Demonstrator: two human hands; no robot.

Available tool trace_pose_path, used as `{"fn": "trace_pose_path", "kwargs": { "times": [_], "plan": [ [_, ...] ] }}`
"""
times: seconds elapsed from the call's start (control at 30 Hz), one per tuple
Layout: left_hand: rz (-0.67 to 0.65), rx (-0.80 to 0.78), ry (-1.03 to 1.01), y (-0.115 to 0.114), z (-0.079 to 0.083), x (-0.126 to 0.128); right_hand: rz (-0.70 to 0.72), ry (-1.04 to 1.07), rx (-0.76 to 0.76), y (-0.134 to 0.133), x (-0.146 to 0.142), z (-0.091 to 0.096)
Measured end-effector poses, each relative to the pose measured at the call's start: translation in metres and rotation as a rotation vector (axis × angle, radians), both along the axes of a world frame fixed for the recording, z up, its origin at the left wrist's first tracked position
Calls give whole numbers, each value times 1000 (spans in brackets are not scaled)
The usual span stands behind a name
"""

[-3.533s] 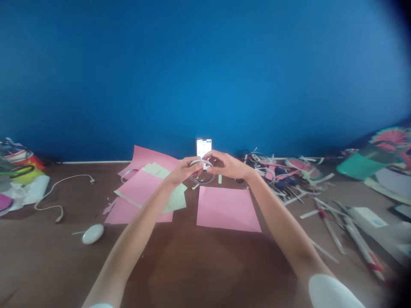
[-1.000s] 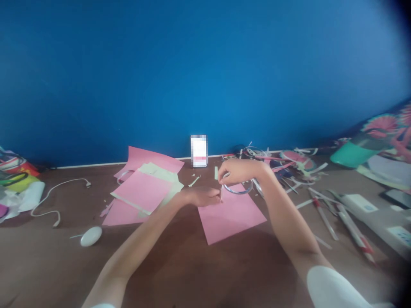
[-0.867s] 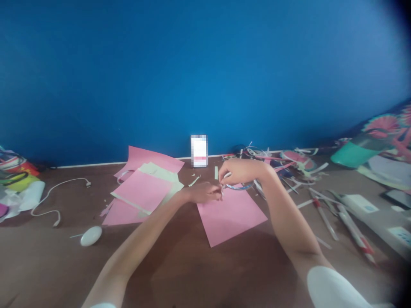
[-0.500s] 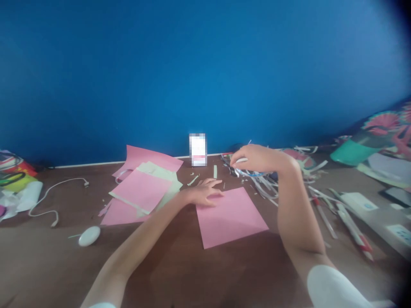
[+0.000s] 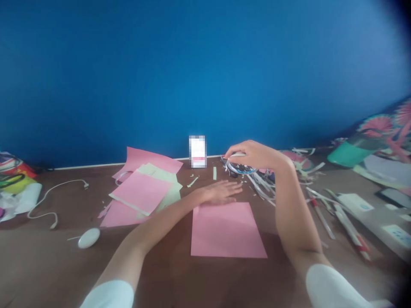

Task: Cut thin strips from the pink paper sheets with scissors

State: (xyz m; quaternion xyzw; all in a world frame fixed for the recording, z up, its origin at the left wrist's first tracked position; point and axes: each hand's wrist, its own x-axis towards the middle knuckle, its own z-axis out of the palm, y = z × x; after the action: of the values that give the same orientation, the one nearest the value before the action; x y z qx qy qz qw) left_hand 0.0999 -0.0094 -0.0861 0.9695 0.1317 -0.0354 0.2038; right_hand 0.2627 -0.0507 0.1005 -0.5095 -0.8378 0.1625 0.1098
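A square sheet of pink paper [image 5: 228,233] lies flat on the brown table in front of me. My left hand [image 5: 221,192] rests along its far edge, fingers stretched out and lying flat. To the right and farther back, my right hand [image 5: 252,153] is curled over a round white-and-blue object [image 5: 244,169] that resembles a roll, with its fingers bent around the upper rim. The palm side and part of this object are hidden. Curled white paper strips [image 5: 261,186] lie just below the right hand.
Pink and pale green sheets [image 5: 149,188] are stacked at left, near a white oval case [image 5: 89,238] and a white cable [image 5: 59,186]. A phone [image 5: 197,152] stands against the blue wall. At right lie a power strip [image 5: 358,202], a red-and-white cutter-like tool [image 5: 353,233] and a green container [image 5: 349,152].
The pink sheet has turned so its near edge is level and has shifted towards me. My left hand has slid right along it. My right hand has moved slightly left, over the round object.
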Motion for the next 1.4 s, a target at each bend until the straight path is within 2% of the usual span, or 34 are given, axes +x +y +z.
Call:
{"fn": "trace_pose_path", "kwargs": {
  "times": [0.07,0.13,0.23,0.37,0.4,0.43,0.5,0.63,0.87,0.93,1.03,1.07,1.23,1.4],
  "plan": [
    [154,98,-19,14,-2,0,0,7,-1,0,2,0],
    [234,137,-84,19,0,0,8,18,-5,0,3,1],
    [187,157,-193,8,4,5,5,22,-15,-1,2,2],
    [-75,118,-125,-10,0,21,-7,13,-27,0,-1,0],
    [-97,121,-96,-11,-3,25,-3,8,-36,0,-2,-1],
    [-88,134,-75,-10,-6,29,4,5,-45,1,-3,-1],
    [21,168,-53,-4,-11,36,20,11,-46,2,-4,-3],
    [197,234,-84,7,-18,44,29,64,41,5,-2,-5],
    [298,266,-148,-1,-17,36,20,80,100,5,2,-6],
    [236,241,-159,-6,-13,32,21,81,95,4,1,-5],
    [32,145,-136,-11,-9,28,19,89,76,2,-1,-4],
    [4,121,-125,-12,-8,27,18,90,68,2,-2,-4],
    [106,127,-123,-15,-11,30,-1,67,36,2,-3,-4],
    [227,219,-139,-21,-16,32,-8,51,66,1,-2,-4]
  ]
}}
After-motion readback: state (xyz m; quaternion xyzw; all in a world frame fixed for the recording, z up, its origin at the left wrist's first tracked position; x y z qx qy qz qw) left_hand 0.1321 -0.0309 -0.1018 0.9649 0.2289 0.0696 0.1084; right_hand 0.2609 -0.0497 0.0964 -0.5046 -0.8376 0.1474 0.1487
